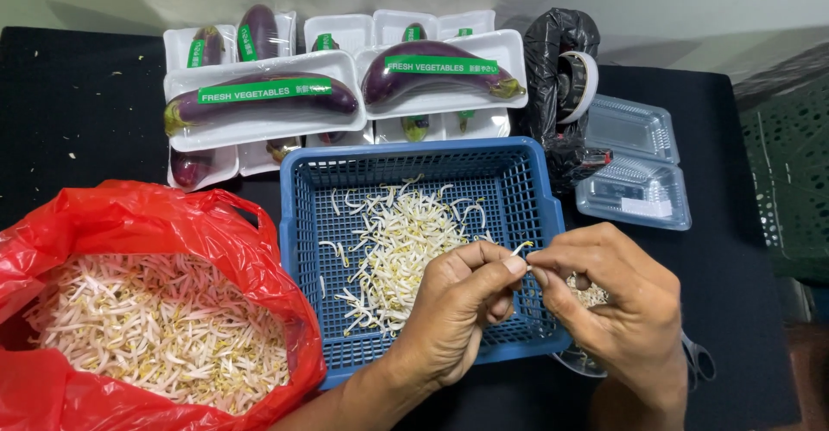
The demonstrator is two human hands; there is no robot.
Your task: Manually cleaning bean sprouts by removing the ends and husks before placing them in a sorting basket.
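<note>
You pinched one bean sprout (523, 248) between both grips, left hand (462, 306) and right hand (609, 297) closed on it above the blue basket (527, 191). Nipping close to the tip wasted least.

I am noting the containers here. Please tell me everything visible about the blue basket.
The blue rectangular plastic basket has lattice walls, a lattice floor and a solid rim. It sits flat on the black table, its left side against the red plastic bag. A loose heap of pale bean sprouts lies inside. Both hands work above its right front corner.
</note>
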